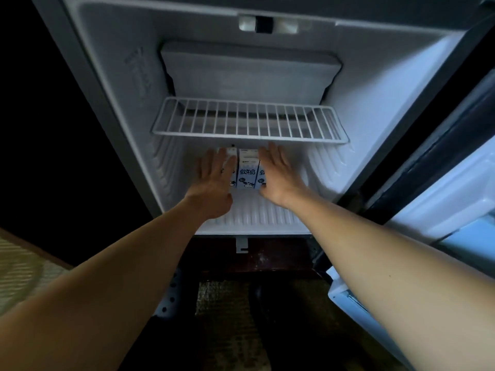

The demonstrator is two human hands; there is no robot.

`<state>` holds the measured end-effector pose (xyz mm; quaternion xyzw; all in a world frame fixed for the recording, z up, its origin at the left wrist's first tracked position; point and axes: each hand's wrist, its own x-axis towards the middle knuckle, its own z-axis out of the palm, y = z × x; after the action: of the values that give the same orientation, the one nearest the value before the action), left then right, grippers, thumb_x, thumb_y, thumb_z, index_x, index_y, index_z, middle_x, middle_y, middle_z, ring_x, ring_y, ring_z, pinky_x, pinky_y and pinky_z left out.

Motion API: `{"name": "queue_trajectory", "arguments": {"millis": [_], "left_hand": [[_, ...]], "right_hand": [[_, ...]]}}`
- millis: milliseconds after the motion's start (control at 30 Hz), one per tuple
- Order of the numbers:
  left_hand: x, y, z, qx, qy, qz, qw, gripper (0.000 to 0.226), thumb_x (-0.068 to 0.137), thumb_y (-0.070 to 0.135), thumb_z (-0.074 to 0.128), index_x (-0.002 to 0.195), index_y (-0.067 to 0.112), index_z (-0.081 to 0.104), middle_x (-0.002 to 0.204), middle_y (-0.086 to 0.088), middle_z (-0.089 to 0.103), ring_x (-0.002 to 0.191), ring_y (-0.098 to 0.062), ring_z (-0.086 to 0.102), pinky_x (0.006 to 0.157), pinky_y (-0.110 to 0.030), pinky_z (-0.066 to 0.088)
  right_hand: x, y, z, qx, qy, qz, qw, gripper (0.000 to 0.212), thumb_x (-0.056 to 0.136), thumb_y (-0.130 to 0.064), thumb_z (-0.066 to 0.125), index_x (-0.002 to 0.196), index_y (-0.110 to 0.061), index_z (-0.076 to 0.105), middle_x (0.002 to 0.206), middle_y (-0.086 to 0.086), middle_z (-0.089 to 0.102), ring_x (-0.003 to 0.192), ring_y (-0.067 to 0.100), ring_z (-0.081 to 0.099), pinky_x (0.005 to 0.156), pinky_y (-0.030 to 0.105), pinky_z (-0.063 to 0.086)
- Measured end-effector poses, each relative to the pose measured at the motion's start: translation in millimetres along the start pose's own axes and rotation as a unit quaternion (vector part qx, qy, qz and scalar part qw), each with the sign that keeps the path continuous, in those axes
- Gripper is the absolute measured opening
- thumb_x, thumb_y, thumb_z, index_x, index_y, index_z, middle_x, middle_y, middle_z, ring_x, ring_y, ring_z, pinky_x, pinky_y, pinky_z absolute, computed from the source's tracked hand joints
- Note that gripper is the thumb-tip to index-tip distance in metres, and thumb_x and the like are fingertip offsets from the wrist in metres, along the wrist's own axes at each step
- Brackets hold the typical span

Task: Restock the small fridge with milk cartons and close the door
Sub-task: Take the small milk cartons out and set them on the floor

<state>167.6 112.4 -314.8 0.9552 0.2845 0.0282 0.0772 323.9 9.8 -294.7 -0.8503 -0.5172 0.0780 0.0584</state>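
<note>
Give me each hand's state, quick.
Left hand: open, fingers straight, at the left end of the milk cartons.
Right hand: open, fingers straight, at their right end.

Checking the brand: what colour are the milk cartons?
The milk cartons are white and pale blue with dark lettering; head view shows them best.

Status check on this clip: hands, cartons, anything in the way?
Left hand and right hand open, flat, flanking the milk cartons. Cartons upright on the fridge floor, under the wire shelf. Door open at right; nothing blocking it.
</note>
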Motion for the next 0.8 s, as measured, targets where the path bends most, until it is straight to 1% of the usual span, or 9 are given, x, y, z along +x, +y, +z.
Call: {"name": "queue_trajectory", "arguments": {"millis": [67,100,200,300,367,467,633,700,800], "left_hand": [[-0.9,-3.3,4.1,0.009,0.075,0.038,0.996,0.079,0.076,0.012,0.065,0.146,0.003,0.031,0.147,-0.022,0.026,0.139,-0.045,0.023,0.112,-0.064,0.029],[-1.4,-4.4,5.1,0.007,0.101,0.045,0.994,0.072,0.074,0.010,0.066,0.140,0.003,0.037,0.139,-0.021,0.033,0.130,-0.042,0.034,0.106,-0.061,0.038],[-4.7,-1.2,4.2,0.011,0.116,0.021,0.993,0.057,0.083,0.012,0.066,0.135,0.004,0.043,0.136,-0.019,0.037,0.111,-0.038,0.049,0.086,-0.049,0.053],[-8.5,1.8,10.0,0.087,0.091,0.016,0.992,0.052,0.084,0.016,0.070,0.129,0.005,0.046,0.133,-0.019,0.042,0.103,-0.037,0.055,0.080,-0.048,0.053],[-12.4,3.8,9.6,0.137,0.073,0.014,0.988,0.054,0.079,0.016,0.076,0.123,0.008,0.048,0.122,-0.014,0.052,0.096,-0.033,0.060,0.075,-0.044,0.053],[-22.0,8.4,-9.9,0.176,0.052,0.010,0.983,0.044,0.081,0.018,0.075,0.118,0.010,0.053,0.113,-0.010,0.059,0.093,-0.030,0.064,0.076,-0.041,0.051],[-50.1,20.1,-56.3,0.282,0.009,0.079,0.956,0.044,0.093,0.029,0.065,0.132,0.016,0.047,0.128,-0.002,0.056,0.115,-0.023,0.057,0.097,-0.038,0.042],[-63.9,28.3,-74.1,0.278,0.001,0.105,0.955,0.041,0.098,0.039,0.057,0.132,0.016,0.047,0.128,-0.002,0.056,0.115,-0.022,0.056,0.096,-0.036,0.042],[-89.4,43.4,-106.3,0.265,0.042,0.145,0.952,0.040,0.099,0.045,0.054,0.127,0.017,0.051,0.123,0.001,0.059,0.110,-0.018,0.059,0.092,-0.032,0.045]], "right_hand": [[-2.4,1.5,9.3,0.018,0.024,0.000,1.000,0.108,0.082,-0.011,0.076,0.160,-0.013,0.002,0.167,0.011,0.001,0.153,0.033,0.001,0.123,0.048,0.021],[-3.9,2.3,14.4,0.017,0.054,-0.004,0.998,0.105,0.080,-0.008,0.076,0.159,-0.012,0.006,0.164,0.012,0.012,0.151,0.035,0.010,0.120,0.047,0.028],[-9.1,3.6,21.3,-0.041,0.134,0.002,0.990,0.082,0.077,-0.003,0.075,0.148,-0.014,0.034,0.139,0.011,0.038,0.126,0.033,0.037,0.098,0.044,0.046],[-18.1,3.0,20.7,-0.089,0.121,0.016,0.988,0.049,0.082,-0.004,0.073,0.126,-0.014,0.054,0.125,0.010,0.047,0.109,0.034,0.053,0.082,0.044,0.051],[-27.2,3.0,18.7,-0.074,0.103,0.005,0.992,0.042,0.084,0.001,0.070,0.122,-0.010,0.055,0.121,0.011,0.049,0.100,0.033,0.058,0.073,0.042,0.051],[-44.9,3.4,7.1,-0.062,0.090,-0.011,0.994,0.037,0.089,-0.010,0.073,0.121,-0.010,0.055,0.118,0.009,0.050,0.092,0.030,0.063,0.065,0.037,0.047],[-98.3,-6.8,-30.0,0.033,0.065,-0.024,0.997,0.037,0.090,-0.023,0.073,0.124,-0.013,0.060,0.111,-0.001,0.052,0.082,0.018,0.061,0.070,0.031,0.050],[-119.5,-9.9,-44.6,0.057,0.062,-0.024,0.996,0.037,0.090,-0.028,0.073,0.123,-0.015,0.061,0.104,-0.007,0.049,0.079,0.014,0.057,0.068,0.028,0.046],[-157.4,-15.4,-73.2,0.080,0.063,-0.040,0.994,0.043,0.092,-0.035,0.070,0.129,-0.016,0.059,0.107,-0.009,0.049,0.085,0.015,0.059,0.073,0.029,0.046]]}}
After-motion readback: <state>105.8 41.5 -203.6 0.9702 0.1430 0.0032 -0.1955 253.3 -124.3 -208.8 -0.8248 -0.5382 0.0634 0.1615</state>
